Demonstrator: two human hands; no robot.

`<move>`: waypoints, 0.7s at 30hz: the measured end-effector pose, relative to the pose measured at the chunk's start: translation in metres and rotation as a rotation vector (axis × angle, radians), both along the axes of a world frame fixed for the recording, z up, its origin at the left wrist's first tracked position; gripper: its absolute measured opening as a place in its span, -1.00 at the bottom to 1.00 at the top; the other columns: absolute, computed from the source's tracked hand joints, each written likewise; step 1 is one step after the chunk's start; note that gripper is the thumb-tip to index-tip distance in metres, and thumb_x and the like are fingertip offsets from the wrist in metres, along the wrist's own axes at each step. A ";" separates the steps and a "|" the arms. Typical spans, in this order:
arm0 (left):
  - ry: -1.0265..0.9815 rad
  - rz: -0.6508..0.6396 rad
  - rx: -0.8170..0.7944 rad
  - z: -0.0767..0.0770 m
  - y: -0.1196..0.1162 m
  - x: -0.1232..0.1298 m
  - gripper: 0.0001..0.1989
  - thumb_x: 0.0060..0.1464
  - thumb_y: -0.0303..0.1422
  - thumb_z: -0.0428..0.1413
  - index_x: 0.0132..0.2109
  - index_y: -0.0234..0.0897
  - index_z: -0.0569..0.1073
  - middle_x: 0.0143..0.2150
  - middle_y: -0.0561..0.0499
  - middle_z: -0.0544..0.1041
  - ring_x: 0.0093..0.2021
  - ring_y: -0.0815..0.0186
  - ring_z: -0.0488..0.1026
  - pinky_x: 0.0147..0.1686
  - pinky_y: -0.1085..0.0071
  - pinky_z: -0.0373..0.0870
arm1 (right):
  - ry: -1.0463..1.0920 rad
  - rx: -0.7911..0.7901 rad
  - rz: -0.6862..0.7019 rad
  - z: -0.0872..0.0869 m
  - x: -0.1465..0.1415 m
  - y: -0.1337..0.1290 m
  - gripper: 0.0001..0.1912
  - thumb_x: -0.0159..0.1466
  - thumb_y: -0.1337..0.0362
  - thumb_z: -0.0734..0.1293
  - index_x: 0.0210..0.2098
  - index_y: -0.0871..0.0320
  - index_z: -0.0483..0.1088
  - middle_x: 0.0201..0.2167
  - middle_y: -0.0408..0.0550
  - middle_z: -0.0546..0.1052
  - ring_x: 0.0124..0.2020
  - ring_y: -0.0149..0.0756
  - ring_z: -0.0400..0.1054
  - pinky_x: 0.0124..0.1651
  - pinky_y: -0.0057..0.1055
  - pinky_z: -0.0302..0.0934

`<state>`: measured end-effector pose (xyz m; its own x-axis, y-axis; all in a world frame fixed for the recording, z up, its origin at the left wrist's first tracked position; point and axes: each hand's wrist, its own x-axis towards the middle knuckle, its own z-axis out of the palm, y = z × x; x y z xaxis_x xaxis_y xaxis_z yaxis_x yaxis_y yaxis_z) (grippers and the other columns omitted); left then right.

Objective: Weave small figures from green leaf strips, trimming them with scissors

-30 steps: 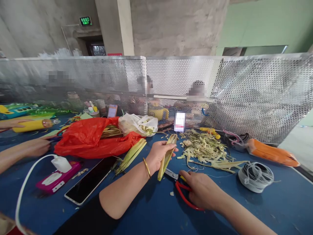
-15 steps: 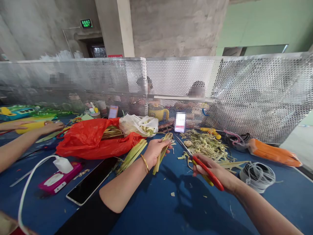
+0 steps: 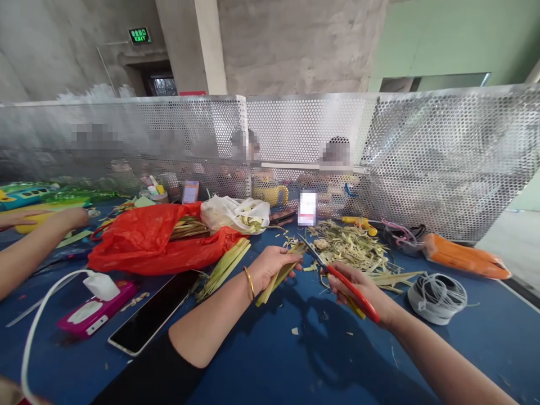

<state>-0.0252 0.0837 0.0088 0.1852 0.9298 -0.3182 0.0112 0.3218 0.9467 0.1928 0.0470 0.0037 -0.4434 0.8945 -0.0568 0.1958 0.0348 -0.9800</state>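
My left hand (image 3: 276, 266) is closed round a small bundle of dry husk strips (image 3: 270, 288), pale green and yellowish. A gold bangle is on that wrist. In my right hand (image 3: 358, 287) is a pair of scissors (image 3: 352, 292) with red handles, yellow on the inner side. Their blades point up and left, and the tips are close to the top end of the bundle; I cannot tell if they touch it. Behind the scissors lies a heap of husk trimmings (image 3: 350, 247). More husk strips (image 3: 225, 267) lie left of my left hand.
Red plastic bag (image 3: 139, 239) and white bag (image 3: 236, 214) with husks stand behind my left arm. A black phone (image 3: 154, 309) and pink power strip (image 3: 99, 312) lie left; a cord roll (image 3: 439, 298) and orange packet (image 3: 466, 256) right. A co-worker's arm (image 3: 37, 242) reaches in. Perforated screen (image 3: 304, 129) behind.
The scissors' tips have come nearer the top of the husk bundle, and the bundle now leans further right. The whole view has shifted slightly.
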 end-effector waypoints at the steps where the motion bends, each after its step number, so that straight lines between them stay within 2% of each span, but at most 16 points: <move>1: 0.007 -0.005 0.004 -0.001 0.001 0.000 -0.76 -0.14 -0.28 0.30 -0.36 -0.37 0.50 -0.48 -0.02 0.55 -0.62 0.44 0.36 -0.64 0.53 0.18 | -0.011 -0.003 -0.006 -0.001 -0.001 0.001 -0.55 0.12 -0.11 0.36 -0.28 0.15 0.32 -0.56 -0.27 0.25 -0.61 -0.51 0.15 -0.50 -0.50 0.16; 8: 0.000 0.002 -0.020 -0.001 0.002 -0.001 -0.76 -0.15 -0.27 0.30 -0.38 -0.35 0.51 -0.46 -0.02 0.56 -0.60 0.42 0.38 -0.63 0.52 0.20 | -0.141 0.102 -0.118 -0.003 -0.004 0.005 -0.53 0.08 -0.14 0.35 -0.31 0.15 0.33 -0.63 -0.32 0.21 -0.70 -0.50 0.13 -0.60 -0.48 0.15; 10: -0.041 0.033 -0.023 0.004 -0.001 0.000 -0.81 -0.12 -0.31 0.28 -0.39 -0.35 0.51 -0.46 -0.03 0.56 -0.56 0.39 0.42 -0.60 0.51 0.25 | -0.304 0.207 -0.186 -0.001 -0.001 0.005 -0.56 0.13 -0.11 0.31 -0.27 0.14 0.36 -0.64 -0.28 0.27 -0.66 -0.43 0.19 -0.57 -0.46 0.12; 12: -0.109 0.073 -0.018 0.012 -0.005 0.002 -0.88 -0.09 -0.37 0.24 -0.39 -0.36 0.53 -0.43 -0.05 0.56 -0.50 0.36 0.47 -0.54 0.50 0.31 | -0.588 0.373 -0.228 0.000 0.000 0.003 -0.60 0.17 -0.06 0.29 -0.22 0.14 0.40 -0.62 -0.19 0.37 -0.57 -0.31 0.29 -0.52 -0.43 0.09; 14: -0.174 0.115 0.002 0.020 -0.010 0.003 -0.92 -0.09 -0.42 0.23 -0.40 -0.37 0.55 -0.41 -0.04 0.55 -0.47 0.37 0.47 -0.51 0.49 0.34 | -0.885 0.533 -0.178 -0.001 -0.003 -0.001 -0.67 0.19 0.05 0.28 -0.17 0.14 0.42 -0.53 -0.06 0.48 -0.46 -0.19 0.38 -0.46 -0.39 0.08; 16: -0.226 0.157 0.024 0.028 -0.015 0.004 -0.92 -0.12 -0.45 0.24 -0.39 -0.37 0.56 -0.46 -0.01 0.52 -0.52 0.42 0.41 -0.51 0.49 0.33 | -1.076 0.637 -0.064 -0.002 -0.009 -0.008 -0.69 0.18 0.20 0.28 -0.10 0.15 0.42 -0.41 0.04 0.54 -0.38 -0.12 0.43 -0.42 -0.38 0.10; 19: -0.292 0.204 0.031 0.036 -0.023 0.009 -0.91 -0.15 -0.46 0.26 -0.39 -0.36 0.56 -0.52 0.04 0.48 -0.57 0.46 0.35 -0.51 0.48 0.30 | -1.141 0.716 0.047 -0.004 -0.020 -0.019 -0.62 0.13 0.29 0.31 -0.04 0.16 0.39 -0.28 0.10 0.54 -0.33 -0.10 0.45 -0.38 -0.37 0.15; 21: -0.326 0.245 0.042 0.036 -0.029 0.014 -0.93 -0.17 -0.48 0.27 -0.42 -0.35 0.55 -0.54 0.06 0.47 -0.56 0.46 0.35 -0.52 0.50 0.26 | -1.042 0.736 0.030 0.001 -0.024 -0.025 -0.67 0.16 0.25 0.31 -0.08 0.16 0.40 -0.25 0.09 0.52 -0.31 -0.11 0.44 -0.36 -0.34 0.18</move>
<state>-0.0107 0.0544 0.0449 0.0418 0.9697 -0.2407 -0.3634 0.2392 0.9004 0.1687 0.0216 0.0047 -0.5083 0.8535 0.1142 0.8472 0.5195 -0.1115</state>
